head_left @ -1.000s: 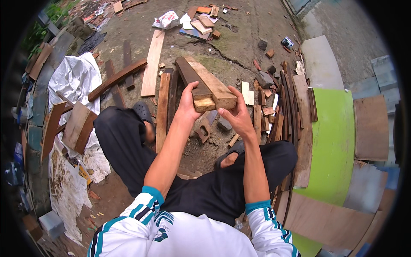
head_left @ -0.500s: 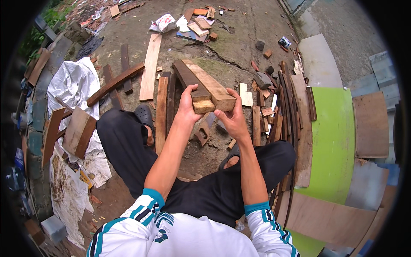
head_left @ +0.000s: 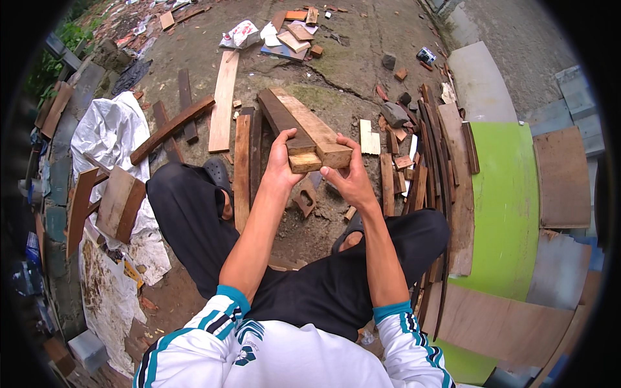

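Note:
In front of me I hold two wooden beams side by side, their far ends pointing away. The dark brown beam (head_left: pixel 279 121) lies on the left, and my left hand (head_left: pixel 283 160) grips its near end, thumb on top. Against it on the right is the lighter wooden beam (head_left: pixel 315 127), with my right hand (head_left: pixel 352 176) closed around its near end. The dark beam's sawn end sits a little lower and nearer than the lighter one's. Below the beams, a handsaw's wooden handle (head_left: pixel 305 198) shows on the ground; its blade is mostly hidden.
Loose planks (head_left: pixel 224 103) lie ahead and to the left, beside a white sack (head_left: pixel 111 132). Long dark strips (head_left: pixel 435 139) line my right side, next to a green panel (head_left: pixel 504 207). Stones (head_left: pixel 393 115) and offcuts (head_left: pixel 370 138) lie ahead right.
My view has shifted slightly, so the surroundings sit a little differently. Both hands keep the same hold, and the two beams have barely moved.

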The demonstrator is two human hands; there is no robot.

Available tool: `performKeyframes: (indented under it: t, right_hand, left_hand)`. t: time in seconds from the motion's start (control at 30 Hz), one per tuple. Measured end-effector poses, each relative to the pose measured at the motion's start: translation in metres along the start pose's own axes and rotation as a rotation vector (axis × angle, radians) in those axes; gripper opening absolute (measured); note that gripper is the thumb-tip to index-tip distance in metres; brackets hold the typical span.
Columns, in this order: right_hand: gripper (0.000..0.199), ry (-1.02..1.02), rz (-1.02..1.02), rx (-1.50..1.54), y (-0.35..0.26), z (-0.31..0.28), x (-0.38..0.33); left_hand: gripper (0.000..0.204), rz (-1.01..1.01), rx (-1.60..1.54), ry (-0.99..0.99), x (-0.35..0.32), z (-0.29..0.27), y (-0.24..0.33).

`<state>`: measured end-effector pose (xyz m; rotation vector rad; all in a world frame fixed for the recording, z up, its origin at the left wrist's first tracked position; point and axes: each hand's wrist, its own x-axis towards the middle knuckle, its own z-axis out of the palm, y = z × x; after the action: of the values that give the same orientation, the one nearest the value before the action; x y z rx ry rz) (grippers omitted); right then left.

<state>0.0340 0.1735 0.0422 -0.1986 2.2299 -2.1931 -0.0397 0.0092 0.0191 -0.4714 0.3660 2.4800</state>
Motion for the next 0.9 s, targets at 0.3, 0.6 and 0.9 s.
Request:
performKeyframes:
  t: [0.3,0.6,0.9]
  right_hand:
    - [0.067,-0.006,0.04,-0.327,0.006,-0.012,-0.018]
    - [0.069,0.02,0.253,-0.522,-0.009,-0.021,-0.036]
    - [0.091,0.053,0.552,-0.999,-0.005,0.001,-0.025]
  left_hand:
    - [0.074,0.002,-0.074,-0.114,-0.023,0.003,-0.021]
    - [0.069,0.026,-0.089,-0.058,-0.013,-0.03,-0.059]
    - [0.077,-0.041,-0.069,0.02,-0.004,-0.073,-0.094]
